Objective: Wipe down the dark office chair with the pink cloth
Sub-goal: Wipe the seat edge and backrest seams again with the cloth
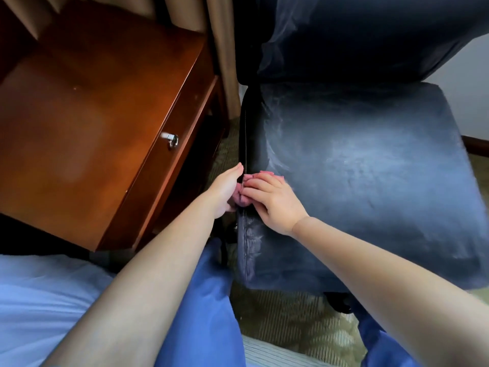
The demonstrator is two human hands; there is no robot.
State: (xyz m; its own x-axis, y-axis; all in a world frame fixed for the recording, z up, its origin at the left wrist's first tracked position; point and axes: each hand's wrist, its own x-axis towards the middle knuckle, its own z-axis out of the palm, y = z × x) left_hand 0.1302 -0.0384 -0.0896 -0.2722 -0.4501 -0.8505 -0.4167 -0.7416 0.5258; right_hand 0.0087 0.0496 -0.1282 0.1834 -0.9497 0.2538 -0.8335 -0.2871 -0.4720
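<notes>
The dark office chair [357, 165] fills the right half of the view, its seat dusty with pale streaks and its backrest rising behind. The pink cloth [247, 181] is bunched at the seat's left edge. My right hand [275, 202] lies over the cloth with fingers bent down on it, pressing it against the seat edge. My left hand [225, 189] reaches along the outer left side of the seat and touches the cloth's lower part from the side; its fingers look mostly straight. Much of the cloth is hidden under my hands.
A brown wooden nightstand [87, 123] with a metal drawer knob [172, 140] stands close to the chair's left. A beige curtain [222, 43] hangs between them. White bedding [34, 300] lies at lower left, and patterned carpet [288, 313] shows under the chair.
</notes>
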